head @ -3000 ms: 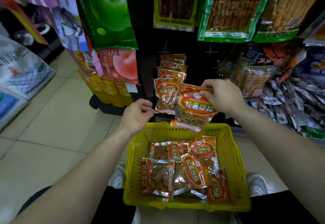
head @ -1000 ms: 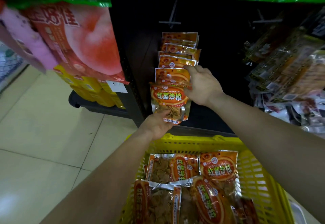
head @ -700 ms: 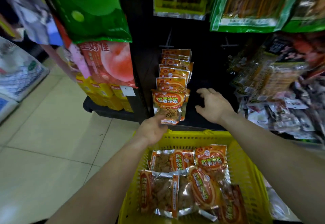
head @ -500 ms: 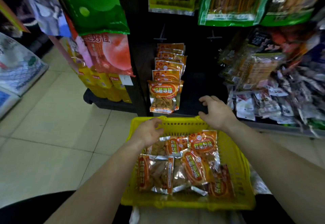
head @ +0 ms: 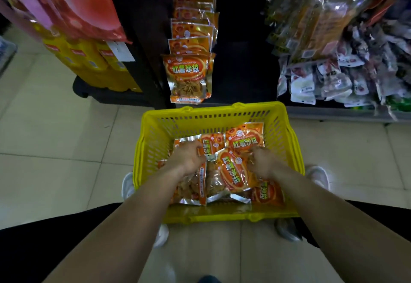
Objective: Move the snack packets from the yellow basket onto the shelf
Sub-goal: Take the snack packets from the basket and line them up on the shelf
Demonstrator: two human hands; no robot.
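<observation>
Yellow basket (head: 211, 116) below shelf, left hand (head: 189, 158) and right hand (head: 261, 162) inside, each clutching snack packets (head: 231, 171)

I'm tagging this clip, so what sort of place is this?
Most likely a small shop: orange snack packets line a dark rack, bagged goods pile up beside them, a yellow basket holds more.

yellow boxes (head: 89, 64) left, mixed pkts (head: 329, 80) right
</observation>
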